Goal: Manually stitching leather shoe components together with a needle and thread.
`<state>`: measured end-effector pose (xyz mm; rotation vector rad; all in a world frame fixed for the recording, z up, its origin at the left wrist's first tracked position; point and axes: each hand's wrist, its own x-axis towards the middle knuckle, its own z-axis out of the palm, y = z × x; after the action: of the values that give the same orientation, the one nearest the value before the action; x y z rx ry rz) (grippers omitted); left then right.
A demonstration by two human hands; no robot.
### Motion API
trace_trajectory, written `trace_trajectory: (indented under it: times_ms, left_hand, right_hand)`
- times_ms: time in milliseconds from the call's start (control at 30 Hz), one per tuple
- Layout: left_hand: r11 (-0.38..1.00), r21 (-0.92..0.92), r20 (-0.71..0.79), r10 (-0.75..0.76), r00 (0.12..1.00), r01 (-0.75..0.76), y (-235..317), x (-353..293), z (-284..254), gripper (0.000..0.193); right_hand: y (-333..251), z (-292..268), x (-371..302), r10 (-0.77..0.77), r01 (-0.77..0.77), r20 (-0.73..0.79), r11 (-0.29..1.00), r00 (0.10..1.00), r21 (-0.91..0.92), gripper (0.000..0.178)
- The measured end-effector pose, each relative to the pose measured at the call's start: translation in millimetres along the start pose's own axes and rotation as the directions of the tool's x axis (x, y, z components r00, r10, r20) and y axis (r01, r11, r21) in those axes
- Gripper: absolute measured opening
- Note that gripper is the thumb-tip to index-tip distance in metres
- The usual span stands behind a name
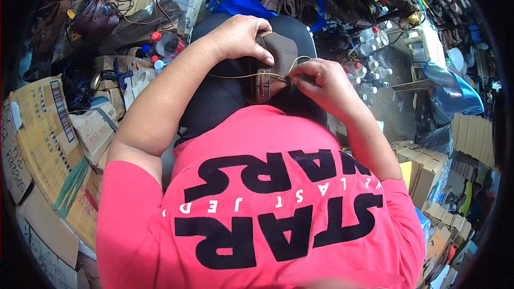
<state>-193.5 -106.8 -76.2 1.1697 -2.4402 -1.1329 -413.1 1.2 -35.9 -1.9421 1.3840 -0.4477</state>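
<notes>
Fingers of the left hand grip the upper left edge of a brown leather shoe piece, the thumb lying flat over its face and pointing toward the right hand. Thumb and forefinger of that hand are pinched together on a thin yellow cord just beside the piece's right edge. The leather rests on the lap, over the dark trousers, between the two hands, its lower part free of the left fingers and showing a stitched panel with reddish edging. From the right fingertips the cord runs leftward across the leather and over the trousers; another length loops upward.

Undersides of the left fingers are hidden behind the leather; whether the right fingertips also hold a needle cannot be made out. The pink T-shirt is cut off at the lower edge.

Both elbows are bent outward, forearms angling inward, the left wrist arched higher and farther from the body than the right.
</notes>
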Motion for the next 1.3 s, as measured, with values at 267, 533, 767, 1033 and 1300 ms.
trace_trajectory:
  times_ms: [267, 533, 767, 1033, 1300]
  left_hand:
    - [0.984, 0.174, 0.04, 0.019, 0.999, -0.026, 8.1, 0.1, -9.3, 0.063]
    - [0.975, 0.207, 0.002, 0.084, 0.996, -0.083, -11.7, 7.2, -4.1, 0.061]
    - [0.979, 0.194, -0.082, 0.086, 0.993, -0.068, -6.7, 4.3, 4.3, 0.057]
    - [0.973, 0.227, -0.286, 0.115, 0.951, -0.049, 5.8, -29.8, -9.2, 0.045]
    - [0.988, 0.128, -0.304, 0.126, 0.944, -0.091, 19.8, -84.4, -0.6, 0.029]
  right_hand:
    - [16.9, 16.2, 6.2, -0.03, 0.039, -0.094, 0.995, 0.995, 0.091, 0.016]
    - [33.4, 15.9, 12.6, -0.033, 0.043, -0.054, 0.981, 0.998, 0.192, 0.014]
    - [42.3, 26.8, 15.4, -0.035, 0.06, -0.087, 0.949, 0.996, 0.311, 0.011]
    - [23.2, 24.7, 17.2, -0.196, 0.199, -0.137, 0.98, 0.971, 0.006, 0.01]
    - [22.5, 18.2, 4.3, -0.163, 0.163, -0.006, 0.986, 0.987, -0.034, 0.024]
